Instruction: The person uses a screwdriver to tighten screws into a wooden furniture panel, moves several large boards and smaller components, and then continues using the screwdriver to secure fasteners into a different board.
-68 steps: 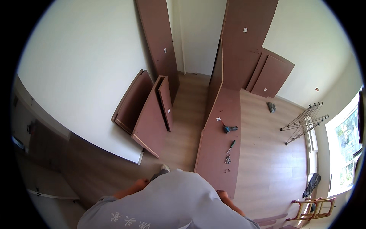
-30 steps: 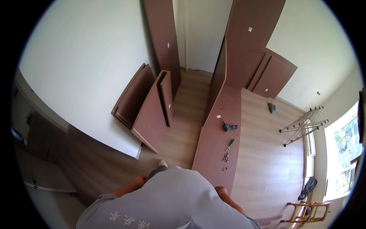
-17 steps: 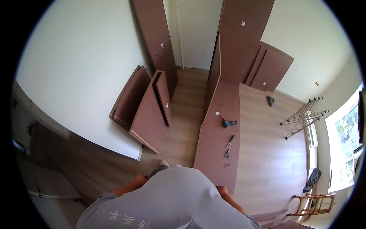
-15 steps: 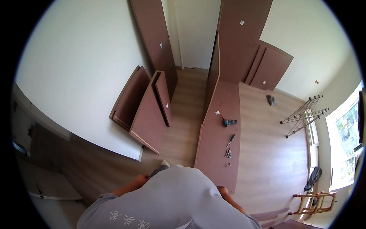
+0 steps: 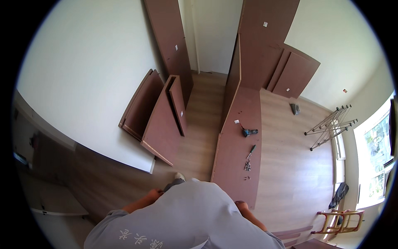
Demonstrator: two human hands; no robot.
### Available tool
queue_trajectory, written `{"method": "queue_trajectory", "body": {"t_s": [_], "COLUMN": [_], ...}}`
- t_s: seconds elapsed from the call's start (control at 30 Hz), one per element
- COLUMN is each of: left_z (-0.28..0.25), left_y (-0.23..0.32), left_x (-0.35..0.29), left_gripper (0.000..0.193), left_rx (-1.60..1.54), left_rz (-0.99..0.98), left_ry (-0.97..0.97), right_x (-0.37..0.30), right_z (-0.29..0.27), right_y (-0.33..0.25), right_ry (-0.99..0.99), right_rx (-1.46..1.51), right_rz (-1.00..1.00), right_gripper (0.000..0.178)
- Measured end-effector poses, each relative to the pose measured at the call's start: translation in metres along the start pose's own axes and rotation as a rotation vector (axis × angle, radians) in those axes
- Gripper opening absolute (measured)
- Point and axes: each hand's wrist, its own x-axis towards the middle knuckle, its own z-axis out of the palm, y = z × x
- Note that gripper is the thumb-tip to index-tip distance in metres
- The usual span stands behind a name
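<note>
My left hand [image 5: 156,194] shows at the left side of my grey shirt, close to my dark trouser leg. Its fingers are too small and partly hidden to read. On the other side, only a bit of my right hand [image 5: 240,203] comes out past the shirt, by the near end of a reddish-brown board [image 5: 236,170] lying on the floor; its fingers are hidden. On that board rest a blue cordless drill [image 5: 249,133], a green-handled screwdriver [image 5: 251,151] and a small pile of metal fittings [image 5: 247,166]. A long upright panel [image 5: 232,83] stands along the board's left edge.
Several brown panels [image 5: 159,124] lean at the left wall, with a tall panel [image 5: 168,41] behind. More panels [image 5: 296,74] lean at the far right wall. A folding metal rack [image 5: 331,126], a grey bag [image 5: 294,109], a dark bag [image 5: 340,195] and a reddish-yellow stepladder [image 5: 338,222] stand or lie rightward.
The view has shifted very slightly. My hands, the tools and the panels stay in practically the same places.
</note>
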Motion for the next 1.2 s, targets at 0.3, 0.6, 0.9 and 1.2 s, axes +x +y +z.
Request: {"method": "queue_trajectory", "body": {"t_s": [0.3, 0.6, 0.9, 1.2], "left_z": [0.015, 0.012, 0.008, 0.009], "left_y": [-0.021, -0.041, -0.033, -0.025], "left_x": [0.003, 0.007, 0.001, 0.003], "left_gripper": [0.038, 0.036, 0.038, 0.039], "left_rx": [-0.026, -0.041, 0.013, 0.012], "left_rz": [-0.043, -0.065, 0.016, 0.000], "left_ry": [0.037, 0.006, 0.023, 0.006], "right_x": [0.004, 0.017, 0.021, 0.013], "right_z": [-0.014, -0.002, 0.001, -0.010], "right_y": [-0.017, -0.007, -0.007, -0.010], "right_ry": [-0.044, -0.020, -0.015, -0.036], "right_rx": [-0.527, -0.756, -0.754, -0.835], "right_rz": [-0.202, -0.356, -0.283, -0.314], "right_gripper": [0.030, 0.029, 0.030, 0.030]}}
